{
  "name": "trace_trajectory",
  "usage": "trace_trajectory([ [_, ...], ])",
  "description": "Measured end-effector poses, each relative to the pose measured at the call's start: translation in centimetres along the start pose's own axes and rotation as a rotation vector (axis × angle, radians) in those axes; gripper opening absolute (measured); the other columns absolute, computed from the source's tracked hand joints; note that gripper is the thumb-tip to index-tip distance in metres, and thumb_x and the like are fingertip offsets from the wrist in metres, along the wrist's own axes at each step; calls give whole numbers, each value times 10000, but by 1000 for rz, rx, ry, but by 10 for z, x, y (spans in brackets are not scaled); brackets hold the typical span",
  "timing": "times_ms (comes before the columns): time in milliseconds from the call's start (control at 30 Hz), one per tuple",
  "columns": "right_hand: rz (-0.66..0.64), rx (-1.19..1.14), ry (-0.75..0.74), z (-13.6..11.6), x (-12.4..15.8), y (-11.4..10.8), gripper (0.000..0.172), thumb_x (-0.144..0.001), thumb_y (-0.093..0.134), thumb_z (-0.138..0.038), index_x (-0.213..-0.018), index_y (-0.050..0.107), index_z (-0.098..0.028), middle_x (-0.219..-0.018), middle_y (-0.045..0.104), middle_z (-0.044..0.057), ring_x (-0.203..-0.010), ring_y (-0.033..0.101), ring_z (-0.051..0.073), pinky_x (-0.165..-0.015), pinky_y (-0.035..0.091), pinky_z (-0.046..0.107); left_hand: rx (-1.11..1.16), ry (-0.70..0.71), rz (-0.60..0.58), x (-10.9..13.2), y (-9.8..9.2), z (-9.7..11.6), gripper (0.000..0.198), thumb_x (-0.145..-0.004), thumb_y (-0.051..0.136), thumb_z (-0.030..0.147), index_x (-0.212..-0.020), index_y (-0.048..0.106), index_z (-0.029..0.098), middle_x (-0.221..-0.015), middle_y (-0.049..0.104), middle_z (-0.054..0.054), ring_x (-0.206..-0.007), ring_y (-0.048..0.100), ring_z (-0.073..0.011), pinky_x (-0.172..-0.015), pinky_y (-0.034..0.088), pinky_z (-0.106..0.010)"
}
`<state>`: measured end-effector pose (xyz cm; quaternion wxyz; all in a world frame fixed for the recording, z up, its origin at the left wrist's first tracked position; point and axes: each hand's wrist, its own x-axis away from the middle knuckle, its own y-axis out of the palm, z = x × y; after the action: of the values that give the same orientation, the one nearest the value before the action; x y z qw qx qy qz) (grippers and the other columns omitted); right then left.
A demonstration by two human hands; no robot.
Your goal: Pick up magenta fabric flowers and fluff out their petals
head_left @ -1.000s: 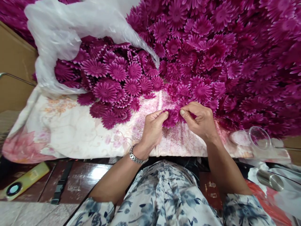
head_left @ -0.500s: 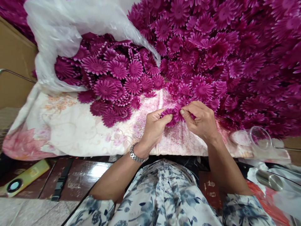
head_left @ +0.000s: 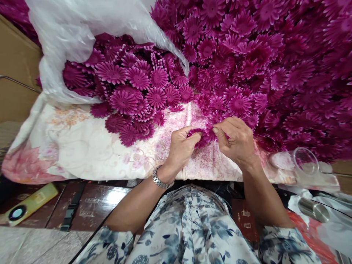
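A yellow, rectangular handset with a round black lens ring (head_left: 33,203) lies at far left on a glossy dark-red surface (head_left: 93,201), near a black buckled strap (head_left: 73,207). Beyond, a translucent white plastic bag (head_left: 63,40) gapes over a pile of magenta, pale-edged flower heads (head_left: 137,79), some spilling onto a cream, floral-patterned, cloth-covered desk (head_left: 90,146). At center, the left hand (head_left: 181,146), below which sits a silver link-band watch (head_left: 161,179), grasps a magenta, many-petaled flower piece (head_left: 202,141) with the thumb pressed on top; the piece is between both hands, above the desk's near part. The right hand's (head_left: 238,141) grip, thumb against forefinger, pinches its right side. A larger magenta flower heap (head_left: 253,62) fills the right, behind a clear, round-rimmed plastic cup (head_left: 305,161). Below the cup rests a silver metal cylinder (head_left: 313,209).
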<state>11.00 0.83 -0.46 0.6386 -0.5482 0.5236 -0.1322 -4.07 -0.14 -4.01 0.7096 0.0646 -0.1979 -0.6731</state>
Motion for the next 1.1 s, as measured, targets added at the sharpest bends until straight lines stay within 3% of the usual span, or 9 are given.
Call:
trace_trajectory([
  [200, 77, 20, 40, 3, 0, -3, 206, -851, 485, -173, -653, 538, -198, -614, 567, 27, -616, 498, 155, -598, 385, 295, 70, -14, 32, 0, 3, 4, 85, -606, 628, 90, -574, 651, 165, -538, 569, 50, -499, 462, -55, -509, 360, -197],
  [367, 253, 129, 146, 36, -13, -19, 272, -905, 453, -237, -662, 572, -213, -623, 568, 27, -597, 491, 143, -572, 350, 293, 89, -63, 40, 1, 3, 7, 106, -606, 603, 79, -548, 611, 167, -507, 529, 52, -458, 434, -55, -458, 342, -204],
  [467, 295, 211, 233, 58, -26, -34, 284, -910, 455, -392, -835, 652, -203, -793, 632, 80, -782, 551, 193, -676, 354, 345, 84, -37, 43, 2, 1, 7, 117, -607, 595, 70, -543, 597, 168, -501, 511, 55, -457, 422, -54, -456, 342, -204],
  [533, 288, 231, 246, 59, -30, -39, 354, -864, 501, -482, -959, 657, -178, -918, 643, 118, -912, 549, 239, -743, 354, 390, 81, -20, 37, 2, 1, 6, 106, -618, 603, 82, -557, 600, 168, -520, 526, 52, -473, 434, -57, -470, 355, -204],
  [600, 217, 139, 194, 46, -30, -37, 345, -829, 553, -485, -952, 655, -179, -915, 651, 115, -906, 556, 238, -756, 380, 397, 83, -21, 29, 1, 1, 6, 88, -634, 609, 99, -580, 608, 168, -547, 550, 45, -493, 456, -66, -476, 364, -207],
  [700, -50, -153, 51, 17, -23, -20, 222, -821, 595, -422, -831, 633, -204, -795, 640, 56, -770, 565, 181, -690, 434, 332, 97, -15, 27, 1, 1, 5, 90, -648, 611, 108, -582, 596, 167, -542, 546, 46, -501, 473, -74, -486, 378, -211],
  [767, -153, -259, 5, 3, -17, -8, 204, -836, 584, -387, -781, 606, -192, -740, 613, 35, -712, 551, 160, -653, 434, 301, 115, -19, 33, 1, 2, 5, 103, -648, 623, 114, -570, 581, 167, -526, 533, 52, -496, 475, -74, -492, 387, -210],
  [1000, -148, -443, 162, 4, -7, -1, 175, -864, 514, -242, -718, 580, -173, -637, 525, -8, -599, 495, 110, -575, 379, 247, 241, -73, 36, 2, 4, 13, 48, -635, 676, 198, -642, 632, 179, -572, 593, 42, -517, 526, -93, -540, 473, -243],
  [1100, -143, -549, 273, 6, -3, -2, 193, -867, 497, -261, -722, 582, -166, -634, 510, -14, -568, 459, 98, -553, 361, 243, 254, -54, 33, 2, 3, 15, 52, -618, 678, 167, -668, 674, 184, -724, 664, 21, -595, 572, -100, -604, 496, -252],
])
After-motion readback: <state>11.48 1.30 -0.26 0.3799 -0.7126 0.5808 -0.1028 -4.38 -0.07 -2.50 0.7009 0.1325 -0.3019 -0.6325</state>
